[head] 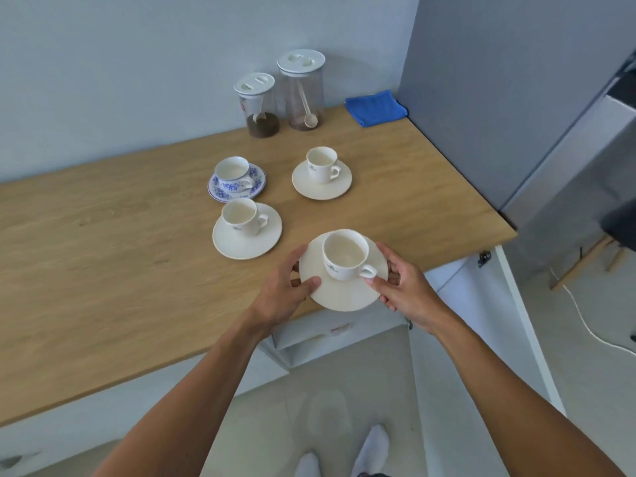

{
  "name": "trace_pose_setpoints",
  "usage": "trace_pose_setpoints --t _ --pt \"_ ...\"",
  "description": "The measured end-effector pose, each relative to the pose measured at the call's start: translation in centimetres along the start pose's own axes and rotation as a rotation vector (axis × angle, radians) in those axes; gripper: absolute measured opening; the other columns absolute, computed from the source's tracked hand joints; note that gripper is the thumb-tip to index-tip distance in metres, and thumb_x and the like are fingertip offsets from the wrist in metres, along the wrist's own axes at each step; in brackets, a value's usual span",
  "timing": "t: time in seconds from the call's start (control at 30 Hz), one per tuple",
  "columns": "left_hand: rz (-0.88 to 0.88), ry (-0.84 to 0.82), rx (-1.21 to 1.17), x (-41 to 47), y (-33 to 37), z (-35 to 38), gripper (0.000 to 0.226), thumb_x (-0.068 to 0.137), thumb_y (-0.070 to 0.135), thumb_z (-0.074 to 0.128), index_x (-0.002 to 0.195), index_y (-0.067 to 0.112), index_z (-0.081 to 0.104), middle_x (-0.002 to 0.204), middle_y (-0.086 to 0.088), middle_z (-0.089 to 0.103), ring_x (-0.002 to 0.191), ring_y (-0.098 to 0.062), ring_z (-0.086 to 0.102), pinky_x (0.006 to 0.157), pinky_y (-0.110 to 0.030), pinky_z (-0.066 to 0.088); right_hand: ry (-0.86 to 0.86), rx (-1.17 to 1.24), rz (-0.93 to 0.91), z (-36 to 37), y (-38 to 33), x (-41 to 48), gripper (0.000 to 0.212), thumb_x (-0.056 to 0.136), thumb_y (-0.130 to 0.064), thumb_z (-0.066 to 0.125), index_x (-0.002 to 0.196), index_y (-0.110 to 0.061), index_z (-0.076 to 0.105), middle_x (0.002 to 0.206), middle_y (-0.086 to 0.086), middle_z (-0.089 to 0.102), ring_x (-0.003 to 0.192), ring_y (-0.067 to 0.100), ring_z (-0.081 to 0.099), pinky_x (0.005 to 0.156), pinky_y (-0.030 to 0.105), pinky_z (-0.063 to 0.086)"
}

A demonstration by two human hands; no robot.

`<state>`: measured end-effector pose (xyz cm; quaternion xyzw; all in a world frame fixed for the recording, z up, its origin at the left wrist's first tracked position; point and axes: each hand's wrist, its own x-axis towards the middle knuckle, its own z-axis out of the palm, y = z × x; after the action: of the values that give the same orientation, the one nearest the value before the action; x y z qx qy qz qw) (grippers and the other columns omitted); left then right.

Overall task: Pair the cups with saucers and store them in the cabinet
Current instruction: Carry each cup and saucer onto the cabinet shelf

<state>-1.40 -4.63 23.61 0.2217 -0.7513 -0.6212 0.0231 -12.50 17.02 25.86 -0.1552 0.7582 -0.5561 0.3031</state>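
Observation:
A cream cup point(345, 255) stands on a cream saucer point(340, 294) at the counter's front edge, partly past it. My left hand point(285, 290) grips the saucer's left rim and my right hand point(401, 287) grips its right rim, thumb by the cup's handle. Behind on the wooden counter point(103, 253) stand three more pairs: a cream cup point(241, 216) on a cream saucer point(246, 244), a blue-patterned cup point(234, 173) on a matching saucer point(256, 182), and a cream cup point(321, 163) on a cream saucer point(321, 189).
Two clear lidded jars point(258, 105) point(303, 91) stand at the back by the wall, beside a folded blue cloth point(375, 108). A grey panel point(499, 98) bounds the counter's right end. Below the front edge an open white cabinet door point(516, 315) stands out.

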Motion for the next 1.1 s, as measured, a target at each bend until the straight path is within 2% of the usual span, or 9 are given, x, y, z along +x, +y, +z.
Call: trace_pose_setpoints --t 0.17,0.37,0.43,0.57,0.63,0.77,0.87,1.0,1.1 --pt "-0.008 -0.046 -0.024 -5.0 -1.0 1.4 0.069 0.087 0.026 0.072 0.147 0.029 0.038 0.124 -0.001 0.057 0.110 -0.018 0.062 0.090 -0.033 0.054 0.033 0.012 0.015 0.6 1.7 -5.5 0.072 0.093 -0.016 0.068 0.151 -0.037 0.032 0.111 -0.003 0.067 0.062 0.015 0.050 0.053 0.032 0.042" --pt "-0.015 -0.081 -0.092 -11.1 -2.0 4.5 0.065 0.089 0.022 0.070 0.146 0.032 0.040 0.126 0.000 0.058 0.107 -0.011 0.064 0.081 -0.027 0.054 0.016 0.026 0.003 0.2 3.9 -11.7 0.062 0.094 -0.016 0.067 0.134 -0.052 0.038 0.112 0.007 0.065 0.061 0.014 0.049 0.051 0.028 0.042" --pt "-0.019 -0.064 -0.110 -13.4 -2.6 5.6 0.063 0.090 0.020 0.069 0.145 0.034 0.042 0.125 0.002 0.058 0.103 -0.006 0.064 0.081 -0.024 0.054 0.001 0.011 0.018 0.1 5.0 -13.5 0.061 0.093 -0.018 0.068 0.137 -0.049 0.040 0.112 0.007 0.064 0.061 0.013 0.051 0.052 0.027 0.043" --pt "-0.042 -0.039 -0.127 -17.1 -4.2 8.0 0.056 0.092 0.014 0.067 0.139 0.035 0.045 0.117 -0.004 0.058 0.095 -0.010 0.063 0.069 -0.017 0.051 -0.018 -0.017 0.055 -0.3 7.4 -16.3 0.067 0.093 -0.019 0.069 0.147 -0.039 0.037 0.115 0.006 0.063 0.061 0.012 0.051 0.052 0.024 0.044" --pt "-0.071 -0.025 -0.111 -18.0 -5.2 8.7 0.058 0.091 0.015 0.067 0.142 0.031 0.043 0.119 -0.004 0.058 0.095 -0.009 0.063 0.069 -0.018 0.051 -0.030 -0.015 0.086 -0.1 8.5 -17.2 0.070 0.093 -0.018 0.068 0.151 -0.037 0.033 0.117 0.003 0.062 0.060 0.011 0.051 0.053 0.023 0.045" --pt "-0.117 -0.019 -0.081 -18.0 -7.6 9.0 0.065 0.090 0.022 0.069 0.146 0.035 0.038 0.123 0.000 0.057 0.103 -0.010 0.064 0.084 -0.030 0.056 -0.030 -0.006 0.101 0.5 10.3 -17.2 0.068 0.094 -0.013 0.067 0.149 -0.037 0.037 0.113 -0.004 0.064 0.065 0.013 0.049 0.059 0.022 0.049" --pt "-0.114 -0.024 -0.067 -16.0 -9.5 9.0 0.066 0.090 0.023 0.069 0.146 0.037 0.037 0.124 0.001 0.057 0.104 -0.009 0.064 0.090 -0.036 0.056 -0.002 0.016 0.100 1.2 12.0 -15.5 0.067 0.093 -0.013 0.068 0.147 -0.039 0.039 0.111 -0.002 0.064 0.068 0.015 0.049 0.062 0.025 0.050" --pt "-0.091 -0.053 -0.063 -12.8 -12.7 9.3 0.062 0.090 0.024 0.069 0.142 0.041 0.041 0.124 0.000 0.059 0.111 -0.015 0.061 0.085 -0.032 0.055 -0.008 0.033 0.086 1.8 14.9 -12.2 0.058 0.091 -0.017 0.070 0.123 -0.060 0.046 0.113 0.007 0.062 0.070 0.017 0.050 0.062 0.026 0.048" --pt "-0.092 -0.047 -0.079 -9.4 -15.1 9.7 0.062 0.090 0.021 0.069 0.144 0.036 0.041 0.120 0.000 0.058 0.104 -0.016 0.061 0.074 -0.023 0.050 -0.014 0.054 0.087 1.9 17.7 -8.6 0.058 0.091 -0.017 0.071 0.125 -0.059 0.047 0.114 0.004 0.062 0.068 0.011 0.051 0.061 0.024 0.047"
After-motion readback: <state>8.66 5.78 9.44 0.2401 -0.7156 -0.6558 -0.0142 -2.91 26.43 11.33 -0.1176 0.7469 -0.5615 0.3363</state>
